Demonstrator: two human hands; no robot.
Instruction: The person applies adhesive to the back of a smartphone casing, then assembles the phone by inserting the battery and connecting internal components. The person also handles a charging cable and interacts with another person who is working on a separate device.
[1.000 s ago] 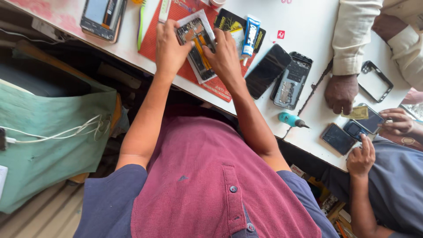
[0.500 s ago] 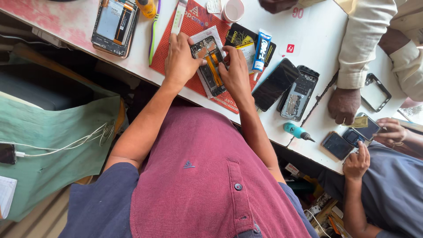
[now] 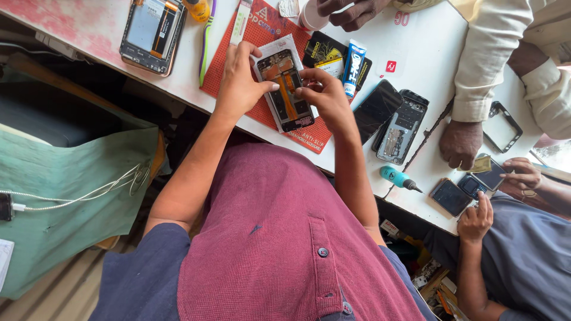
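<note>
Opened smartphone [image 3: 284, 89], back cover off with its orange flex cables exposed, lying on a white sheet atop the red anti-slip mat [image 3: 262, 38] at the near edge of the white table [image 3: 428, 41]. Left hand [image 3: 239, 83] grips the phone's left edge, thumb tip pressed on its face. Right hand [image 3: 326, 100] pinches the right edge between thumb and curled fingers. Just right: a blue-and-white glue tube [image 3: 353, 67], a second opened phone [image 3: 399, 126] and a teal screwdriver [image 3: 397, 177].
</note>
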